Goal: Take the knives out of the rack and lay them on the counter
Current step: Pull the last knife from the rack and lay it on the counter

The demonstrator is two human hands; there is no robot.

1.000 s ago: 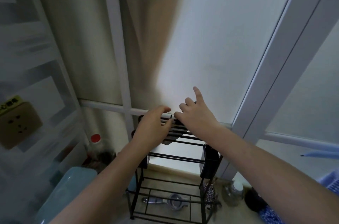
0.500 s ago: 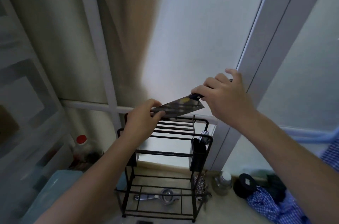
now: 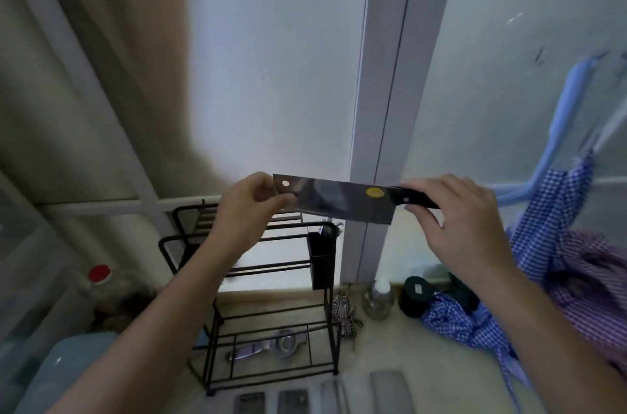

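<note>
The cleaver has a glossy metal blade; below it, the rack is matt black wire.

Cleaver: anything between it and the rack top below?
No. In the head view the cleaver, held by the left hand and right hand, hangs over the rack; only open air between.

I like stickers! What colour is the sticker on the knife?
Yellow. The sticker sits on the knife blade near the handle, in the head view.
</note>
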